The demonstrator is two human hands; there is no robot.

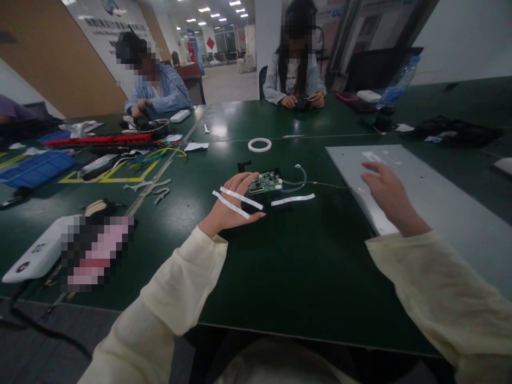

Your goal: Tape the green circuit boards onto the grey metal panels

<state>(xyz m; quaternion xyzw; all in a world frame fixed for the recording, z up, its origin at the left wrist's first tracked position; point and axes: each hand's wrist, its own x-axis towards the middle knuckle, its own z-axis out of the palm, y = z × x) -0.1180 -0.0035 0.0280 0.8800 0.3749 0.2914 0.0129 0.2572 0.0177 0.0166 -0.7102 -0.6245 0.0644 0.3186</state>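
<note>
My left hand (236, 205) is closed around the left side of a green circuit board (266, 182) set in a dark housing, fingers over the top edge and thumb below. Two white tape strips (241, 197) lie across the back of that hand. A third white strip (293, 199) is just right of the board; whether it touches the housing I cannot tell. From the board's right side runs a thin cable (302, 178) with a white connector. My right hand (390, 197) is open and holds nothing, fingers apart, over a grey panel (432, 186).
A white tape roll (260, 145) lies beyond the board. To the left are a blue tray (38, 169), yellow-edged frames, cables and a white power bank (40, 250). Two people sit across the green table (304, 288), handling small items. A water bottle (400, 82) stands at the back right.
</note>
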